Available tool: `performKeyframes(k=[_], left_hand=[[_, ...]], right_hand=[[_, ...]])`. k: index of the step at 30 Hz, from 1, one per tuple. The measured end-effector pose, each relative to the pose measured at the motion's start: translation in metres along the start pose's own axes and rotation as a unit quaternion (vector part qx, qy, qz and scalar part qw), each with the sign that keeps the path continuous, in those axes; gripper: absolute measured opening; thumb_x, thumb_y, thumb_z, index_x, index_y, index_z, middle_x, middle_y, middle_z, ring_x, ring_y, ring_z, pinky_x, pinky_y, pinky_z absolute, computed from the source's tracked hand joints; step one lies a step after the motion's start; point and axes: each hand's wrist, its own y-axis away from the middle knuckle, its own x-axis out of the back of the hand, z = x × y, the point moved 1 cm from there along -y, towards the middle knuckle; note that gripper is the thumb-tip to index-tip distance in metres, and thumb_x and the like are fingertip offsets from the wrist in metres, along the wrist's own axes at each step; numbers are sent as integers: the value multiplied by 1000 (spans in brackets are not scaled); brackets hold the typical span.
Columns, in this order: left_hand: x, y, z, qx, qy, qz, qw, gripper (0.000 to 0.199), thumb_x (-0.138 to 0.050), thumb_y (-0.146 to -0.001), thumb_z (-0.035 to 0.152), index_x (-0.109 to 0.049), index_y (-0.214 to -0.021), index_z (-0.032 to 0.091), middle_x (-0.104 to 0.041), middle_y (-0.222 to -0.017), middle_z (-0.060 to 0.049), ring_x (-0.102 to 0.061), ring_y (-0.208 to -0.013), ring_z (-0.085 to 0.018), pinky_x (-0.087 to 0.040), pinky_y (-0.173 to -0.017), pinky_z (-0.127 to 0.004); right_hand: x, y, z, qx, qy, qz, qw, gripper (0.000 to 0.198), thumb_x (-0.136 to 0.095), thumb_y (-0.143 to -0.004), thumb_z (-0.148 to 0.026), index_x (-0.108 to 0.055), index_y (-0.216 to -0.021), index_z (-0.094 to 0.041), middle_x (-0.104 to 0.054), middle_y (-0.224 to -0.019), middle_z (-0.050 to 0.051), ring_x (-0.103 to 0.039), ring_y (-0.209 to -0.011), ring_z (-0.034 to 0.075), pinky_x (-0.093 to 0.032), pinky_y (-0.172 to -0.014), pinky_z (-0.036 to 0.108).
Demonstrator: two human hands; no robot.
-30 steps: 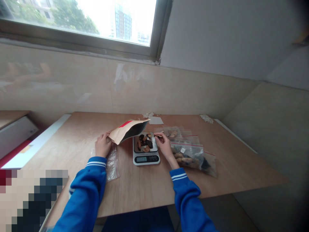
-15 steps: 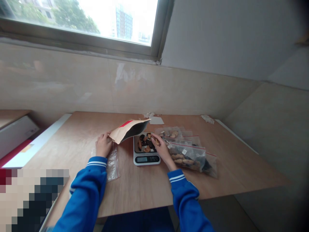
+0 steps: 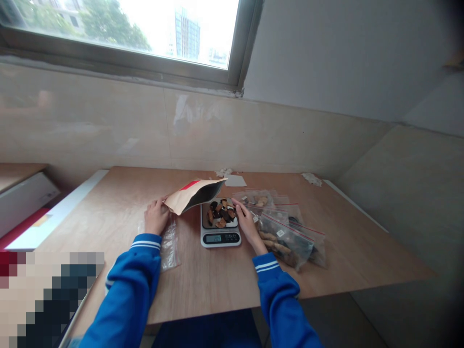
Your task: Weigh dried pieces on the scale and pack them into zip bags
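My left hand (image 3: 157,216) grips the lower left end of a kraft paper bag (image 3: 183,195) with a red patch. The bag leans with its dark mouth facing the scale. Beneath that hand lies a clear plastic bag (image 3: 169,251). Brown and dark dried slices (image 3: 222,212) are heaped on the pan of a white digital scale (image 3: 221,244) with a lit display. My right hand (image 3: 247,224) is at the pan's right edge, its fingers stretched out and nothing visible in them. It is beside a clear zip bag (image 3: 286,241) of dried pieces.
More zip bags (image 3: 261,198) of dried pieces lie in a pile right of the scale. Behind it are a white card (image 3: 235,181) and crumpled scraps (image 3: 224,172); another pale scrap (image 3: 311,179) lies at the back right. The wooden table (image 3: 203,285) meets a tiled wall.
My right hand has drawn back from above the slices to the pan's right edge. The front zip bag has turned, its right end coming nearer. My left hand and the paper bag stay put.
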Motion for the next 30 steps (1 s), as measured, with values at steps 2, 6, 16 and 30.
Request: performKeyframes(k=[2, 6, 16, 30], left_hand=[[-1, 0, -1, 0, -3, 0, 1000, 41, -48, -83, 28, -57, -123, 22, -60, -114, -13, -53, -107, -32, -41, -86, -43], [-2, -1, -2, -5, -6, 1, 1000, 40, -48, -83, 26, -57, -122, 21, -60, -115, -13, -53, -107, -32, -41, -86, -43], [-3, -1, -3, -6, -9, 8, 1000, 40, -49, -83, 24, -58, -121, 22, -61, -113, -12, -54, -107, -31, -41, -86, -41], [1, 1, 1, 2, -6, -2, 1000, 41, -50, -83, 28, -57, -123, 20, -60, -115, -13, -53, -108, -32, -41, -88, -42]], right_hand=[[3, -1, 4, -4, -7, 16, 1000, 49, -49, -88, -56, -65, -117, -20, -62, -128, 9, -52, -125, 24, -34, -111, 44], [9, -2, 14, -18, -26, 49, 998, 44, -48, -89, -50, -65, -117, -20, -62, -128, 9, -53, -125, 23, -35, -110, 45], [8, -2, 21, -25, -43, 46, 998, 41, -54, -86, -47, -67, -114, -22, -63, -128, 8, -53, -124, 25, -37, -109, 47], [13, 3, 33, -49, -139, 60, 987, 38, -61, -79, -44, -67, -108, -21, -66, -122, 10, -60, -116, 24, -43, -106, 47]])
